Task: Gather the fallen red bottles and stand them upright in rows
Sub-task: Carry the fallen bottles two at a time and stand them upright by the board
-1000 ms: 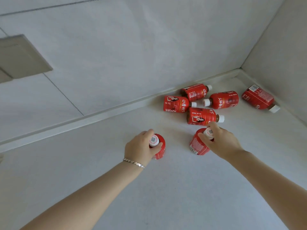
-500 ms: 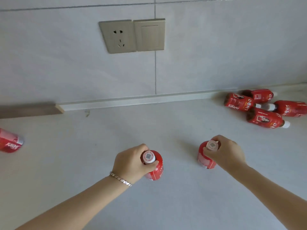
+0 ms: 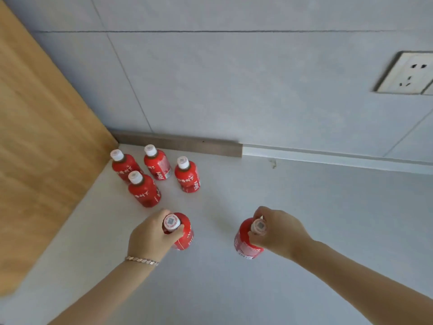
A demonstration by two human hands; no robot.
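Observation:
Several red bottles with white caps stand upright in the corner: a back row of three, among them the middle bottle (image 3: 157,165) and the right one (image 3: 188,176), and one in front (image 3: 144,190). My left hand (image 3: 151,235) grips the neck of another red bottle (image 3: 184,233), held upright just in front of the group. My right hand (image 3: 278,232) grips the cap end of a second red bottle (image 3: 246,241), upright, farther right. Whether the two held bottles touch the surface is unclear.
A wooden panel (image 3: 42,137) closes off the left side. The grey tiled wall (image 3: 234,78) rises behind, with a dark skirting strip (image 3: 182,144) at its foot and a wall socket (image 3: 407,73) at the upper right. The pale floor surface (image 3: 328,207) stretches right.
The view has swung left, from the pile of fallen bottles to the corner with standing ones. Both hands have carried their bottles leftward toward the standing group.

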